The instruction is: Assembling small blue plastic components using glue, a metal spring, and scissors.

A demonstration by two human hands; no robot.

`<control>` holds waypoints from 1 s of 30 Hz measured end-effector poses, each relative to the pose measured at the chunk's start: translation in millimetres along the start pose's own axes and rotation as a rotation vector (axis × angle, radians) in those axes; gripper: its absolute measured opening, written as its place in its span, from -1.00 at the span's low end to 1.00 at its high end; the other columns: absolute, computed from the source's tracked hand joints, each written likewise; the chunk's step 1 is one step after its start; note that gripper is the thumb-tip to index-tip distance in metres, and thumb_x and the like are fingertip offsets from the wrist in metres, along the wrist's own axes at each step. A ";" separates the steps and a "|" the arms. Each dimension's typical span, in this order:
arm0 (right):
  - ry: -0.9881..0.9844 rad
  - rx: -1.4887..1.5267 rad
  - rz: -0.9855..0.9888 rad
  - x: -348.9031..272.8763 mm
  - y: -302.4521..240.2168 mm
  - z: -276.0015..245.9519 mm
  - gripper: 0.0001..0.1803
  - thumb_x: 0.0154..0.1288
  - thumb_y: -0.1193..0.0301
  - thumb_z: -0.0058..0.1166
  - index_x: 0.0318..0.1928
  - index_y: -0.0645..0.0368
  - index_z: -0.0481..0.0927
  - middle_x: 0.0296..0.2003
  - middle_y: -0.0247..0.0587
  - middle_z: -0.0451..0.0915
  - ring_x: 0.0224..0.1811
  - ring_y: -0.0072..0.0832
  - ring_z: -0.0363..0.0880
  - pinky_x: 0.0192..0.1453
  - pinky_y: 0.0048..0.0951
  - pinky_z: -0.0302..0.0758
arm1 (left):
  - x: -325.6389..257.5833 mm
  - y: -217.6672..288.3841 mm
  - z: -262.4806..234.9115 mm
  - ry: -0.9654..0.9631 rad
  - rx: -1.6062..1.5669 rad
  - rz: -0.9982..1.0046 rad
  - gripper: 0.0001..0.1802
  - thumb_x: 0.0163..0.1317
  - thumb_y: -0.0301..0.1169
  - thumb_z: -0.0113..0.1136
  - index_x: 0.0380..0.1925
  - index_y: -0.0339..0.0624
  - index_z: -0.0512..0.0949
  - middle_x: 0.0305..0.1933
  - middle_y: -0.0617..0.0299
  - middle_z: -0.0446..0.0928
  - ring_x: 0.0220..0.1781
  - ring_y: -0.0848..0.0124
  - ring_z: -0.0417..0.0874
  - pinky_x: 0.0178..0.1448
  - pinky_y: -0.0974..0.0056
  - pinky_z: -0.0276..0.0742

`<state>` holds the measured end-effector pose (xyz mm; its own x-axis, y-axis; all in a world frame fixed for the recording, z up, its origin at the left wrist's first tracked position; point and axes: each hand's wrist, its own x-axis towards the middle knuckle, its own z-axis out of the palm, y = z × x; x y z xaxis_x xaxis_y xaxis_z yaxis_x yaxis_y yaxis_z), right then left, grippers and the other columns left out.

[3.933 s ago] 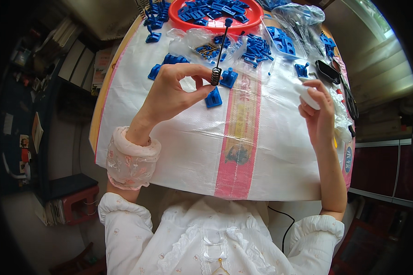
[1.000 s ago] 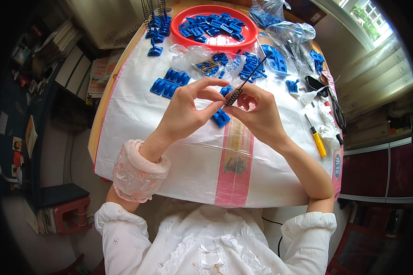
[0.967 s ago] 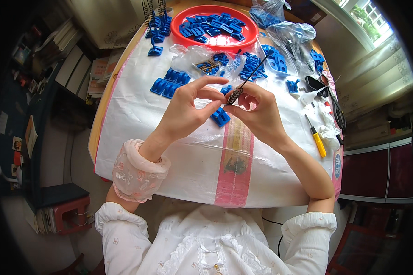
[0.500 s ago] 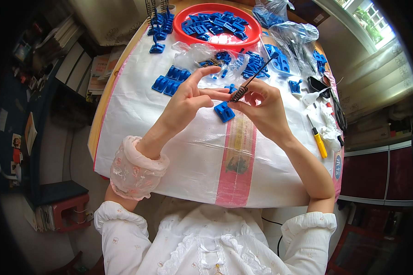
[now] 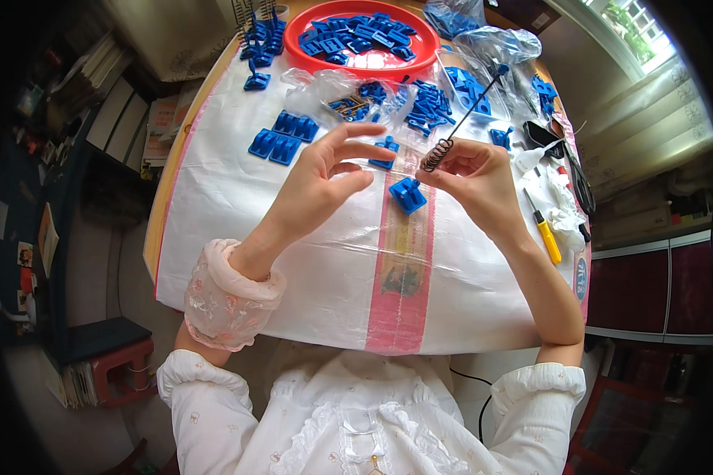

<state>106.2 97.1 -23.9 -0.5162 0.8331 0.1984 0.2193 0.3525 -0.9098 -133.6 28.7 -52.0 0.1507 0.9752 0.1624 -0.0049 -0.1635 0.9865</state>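
Over the middle of the table my right hand [image 5: 479, 178] pinches a black coil spring [image 5: 437, 155] between thumb and fingers. A long straight wire runs from the spring up to a small dark blue tip [image 5: 502, 70]. Just below those fingertips is a square blue plastic base [image 5: 408, 195]; the join between it and the spring is hidden by the fingers. My left hand [image 5: 317, 178] is open to the left of them, fingers apart, holding nothing. Beyond its fingertips lies another blue part [image 5: 385, 150] on the white cloth.
A red tray [image 5: 289, 49] of blue pieces stands at the back. Near it are rows of blue bases [image 5: 284, 136], a clear bag [image 5: 313, 93] and a pile of blue pegs [image 5: 429, 107]. Assembled pieces with springs [image 5: 263, 38] stand back left. A yellow-handled screwdriver [image 5: 548, 241] lies right.
My left hand has drawn away to the left, off the spring. The right hand has shifted right with the spring, and the blue base has moved along with it.
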 end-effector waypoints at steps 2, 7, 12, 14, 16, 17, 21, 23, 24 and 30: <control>0.020 0.003 0.021 -8.0 3.2 -10.2 -0.90 0.17 0.56 0.46 -0.30 0.26 0.78 -0.39 -0.35 0.75 -0.38 -0.73 0.62 -0.27 -0.64 0.53 | -3.7 -4.9 13.4 -0.006 0.126 0.038 -0.50 0.32 -0.57 0.25 0.27 -0.14 0.56 0.19 0.16 0.68 0.24 0.41 0.66 0.20 0.32 0.57; 0.054 0.017 0.063 -29.8 11.0 -25.1 -0.90 0.17 0.55 0.47 -0.32 0.23 0.77 -0.39 -0.36 0.75 -0.37 -0.74 0.64 -0.27 -0.64 0.53 | -11.7 -11.5 48.3 -0.047 0.409 0.093 -0.53 0.26 -0.45 0.43 0.19 -0.11 0.63 0.08 0.26 0.64 -0.02 0.45 0.62 -0.01 0.34 0.60; 0.080 -0.024 0.061 -42.5 7.1 -31.9 -0.88 0.19 0.55 0.47 -0.34 0.22 0.74 -0.40 -0.40 0.74 -0.36 -0.75 0.64 -0.27 -0.65 0.50 | -20.9 -10.4 62.0 -0.112 0.560 0.055 -0.38 0.23 -0.39 0.47 0.29 -0.19 0.51 0.02 0.12 0.55 -0.03 0.29 0.61 0.04 0.24 0.60; 0.121 -0.032 0.048 -44.6 6.6 -36.7 -0.87 0.19 0.55 0.47 -0.34 0.21 0.71 -0.40 -0.41 0.74 -0.35 -0.76 0.65 -0.26 -0.65 0.50 | -18.5 -12.6 65.4 -0.108 0.644 0.111 -0.36 0.22 -0.35 0.48 0.29 -0.21 0.49 0.03 0.08 0.53 0.00 0.21 0.61 0.08 0.18 0.60; 0.154 -0.026 0.057 -46.5 7.8 -39.8 -0.86 0.20 0.55 0.47 -0.33 0.21 0.70 -0.40 -0.41 0.73 -0.34 -0.77 0.65 -0.25 -0.66 0.49 | -13.2 -13.3 69.2 -0.112 0.706 0.125 -0.35 0.22 -0.31 0.49 0.28 -0.22 0.49 0.04 0.06 0.52 0.02 0.15 0.62 0.12 0.12 0.60; 0.168 -0.016 0.072 -47.8 10.4 -40.8 -0.85 0.20 0.55 0.47 -0.33 0.21 0.69 -0.40 -0.42 0.73 -0.34 -0.77 0.65 -0.25 -0.67 0.49 | -7.4 -13.4 71.9 -0.119 0.726 0.113 -0.36 0.21 -0.29 0.50 0.27 -0.21 0.49 0.03 0.05 0.52 0.04 0.13 0.62 0.13 0.11 0.59; 0.216 -0.006 0.077 -50.6 18.0 -39.7 -0.84 0.20 0.55 0.48 -0.32 0.20 0.69 -0.41 -0.42 0.72 -0.35 -0.77 0.63 -0.25 -0.68 0.48 | 9.0 -20.2 88.6 -0.074 0.748 0.136 -0.36 0.18 -0.19 0.52 0.21 -0.20 0.53 0.02 0.05 0.53 0.05 0.11 0.63 0.13 0.09 0.59; 0.230 -0.020 0.083 -51.9 18.9 -39.9 -0.84 0.19 0.54 0.48 -0.32 0.20 0.69 -0.41 -0.43 0.71 -0.34 -0.77 0.62 -0.25 -0.68 0.47 | 13.8 -24.7 94.6 -0.045 0.776 0.188 -0.37 0.16 -0.16 0.54 0.16 -0.20 0.55 0.00 0.06 0.53 0.03 0.11 0.64 0.09 0.09 0.60; 0.237 -0.028 0.087 -52.8 19.3 -40.5 -0.83 0.19 0.54 0.49 -0.32 0.20 0.69 -0.41 -0.44 0.71 -0.34 -0.77 0.62 -0.25 -0.68 0.47 | 15.9 -26.6 97.2 -0.032 0.788 0.215 -0.38 0.15 -0.14 0.55 0.14 -0.19 0.57 -0.01 0.06 0.54 0.02 0.11 0.64 0.08 0.09 0.60; 0.251 -0.018 0.097 -54.0 22.2 -42.5 -0.82 0.17 0.53 0.51 -0.30 0.21 0.69 -0.39 -0.43 0.70 -0.33 -0.77 0.61 -0.25 -0.67 0.47 | 23.1 -31.1 102.1 0.023 0.753 0.216 -0.47 0.10 -0.15 0.57 0.01 -0.17 0.65 -0.13 0.14 0.57 -0.09 0.17 0.67 -0.03 0.12 0.62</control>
<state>174.2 78.0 -39.2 -0.2716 0.9420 0.1972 0.2736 0.2720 -0.9226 -29.1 41.0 -81.0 0.2023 0.9116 0.3579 0.6410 -0.3995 0.6553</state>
